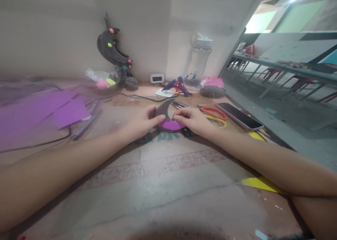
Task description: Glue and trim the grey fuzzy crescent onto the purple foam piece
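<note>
A small crescent [163, 108] stands upright over the table, its upper left horn covered in dark grey, ribbed like wound yarn. Its lower part is bare purple [172, 125]. My left hand [143, 122] pinches the crescent's left side between thumb and fingers. At the inner curve, the thumb and forefinger of my right hand [193, 120] are pressed together; what they pinch is too small to make out. The crescent's right end is hidden behind that hand. Just beyond lie scissors with orange handles [214, 112] and a yellow-handled pair [217, 121].
A blue glue gun [177, 86], a small digital clock [157, 78] and a clear water bottle [198, 62] stand near the wall. Grey yarn [213, 91] and a phone [239, 116] are at right. Purple sheets [71, 111] lie left; a decorated dark crescent [112, 48] leans behind.
</note>
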`<action>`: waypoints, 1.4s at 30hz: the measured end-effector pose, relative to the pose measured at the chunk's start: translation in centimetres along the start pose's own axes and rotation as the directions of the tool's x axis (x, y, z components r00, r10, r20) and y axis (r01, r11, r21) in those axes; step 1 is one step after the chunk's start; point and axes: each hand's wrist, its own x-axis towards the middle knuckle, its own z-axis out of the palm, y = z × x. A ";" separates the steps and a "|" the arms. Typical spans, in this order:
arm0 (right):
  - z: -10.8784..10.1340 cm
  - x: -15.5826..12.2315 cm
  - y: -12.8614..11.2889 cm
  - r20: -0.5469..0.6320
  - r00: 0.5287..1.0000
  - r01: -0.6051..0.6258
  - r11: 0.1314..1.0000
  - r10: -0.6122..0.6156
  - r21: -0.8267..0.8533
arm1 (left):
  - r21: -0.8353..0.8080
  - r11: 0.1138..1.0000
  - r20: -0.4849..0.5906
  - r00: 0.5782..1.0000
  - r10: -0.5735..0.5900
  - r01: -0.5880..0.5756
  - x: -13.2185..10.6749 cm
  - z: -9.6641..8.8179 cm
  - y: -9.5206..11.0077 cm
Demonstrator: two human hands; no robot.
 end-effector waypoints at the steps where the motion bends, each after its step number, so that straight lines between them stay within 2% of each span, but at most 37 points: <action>1: 0.0 0.0 0.0 0.006 1.000 -0.004 1.000 0.004 0.012 | 0.000 1.000 0.004 1.000 0.005 -0.005 0.0 0.0 0.0; 6: -0.1 0.2 0.3 0.021 1.000 -0.008 0.998 0.006 0.070 | -0.008 1.000 0.029 1.000 -0.002 0.002 0.0 -0.1 0.4; 10: -0.1 0.3 0.5 0.021 0.998 -0.056 0.990 0.054 0.131 | -0.009 0.999 0.061 0.998 -0.034 0.034 0.0 0.0 0.9; 16: 0.1 0.3 0.4 0.034 0.996 -0.093 0.972 0.088 0.215 | -0.012 0.999 0.061 0.997 -0.046 0.047 0.0 -0.1 1.0; 24: -0.2 0.0 0.0 -0.022 0.999 -0.035 0.999 0.036 0.034 | 0.039 0.992 0.032 0.992 -0.121 0.119 -0.2 -0.2 0.7; 29: -0.4 -0.2 -0.4 -0.049 0.998 0.027 1.000 -0.026 0.012 | 0.027 0.990 0.017 0.990 -0.137 0.136 -0.3 -0.4 0.5; 37: 0.0 -0.1 0.0 0.010 0.998 0.061 0.996 -0.061 -0.057 | 0.060 0.996 0.039 0.997 -0.073 0.070 -0.3 -0.1 0.8; 42: 0.1 -0.2 -0.2 0.020 0.997 0.077 0.994 -0.075 -0.072 | 0.157 0.987 0.078 0.996 -0.043 0.030 -0.3 0.2 0.7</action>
